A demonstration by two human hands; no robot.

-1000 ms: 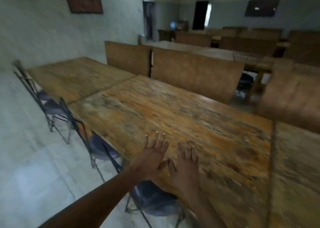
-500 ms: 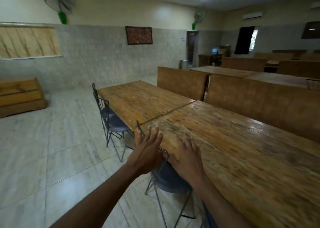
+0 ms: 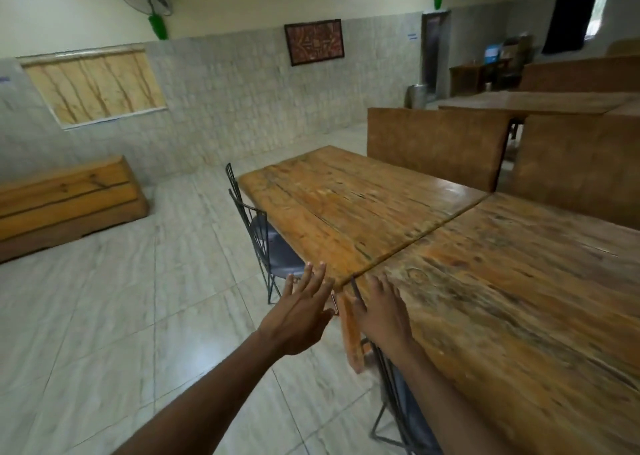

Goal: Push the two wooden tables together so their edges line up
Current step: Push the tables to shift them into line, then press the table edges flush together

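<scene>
At the seam corner: we see both hands just off the near corner where the two tables meet.
Left hand point(image 3: 301, 316): raised over the floor beside the far table's near corner, palm turned toward the table edge, fingers straight and spread apart, gripping nothing. We can't tell if the fingertips touch the wood.
Right hand point(image 3: 381, 312): lying palm-down on the near table's corner, fingers spread apart and flat, wrapped around nothing.
Far table point(image 3: 346, 205): orange-toned wooden top, running away to the left of the seam.
Near table point(image 3: 502, 298): darker, more worn wooden top, running toward us on the right.
Seam point(image 3: 426, 229): we read the two tops as butted end to end with a thin dark line between them; at the near corner the far table's side edge sits slightly out past the near one.
Far chair point(image 3: 263, 236): wire-backed metal frame, dark seat tucked under the far table's left side.
Near chair point(image 3: 398, 395): same type, under the near table, partly hidden by the right forearm.
Wooden panels point(image 3: 436, 143): upright, just beyond the tables' far side.
Bench point(image 3: 65, 201): by the tiled wall, well apart from the tables.
</scene>
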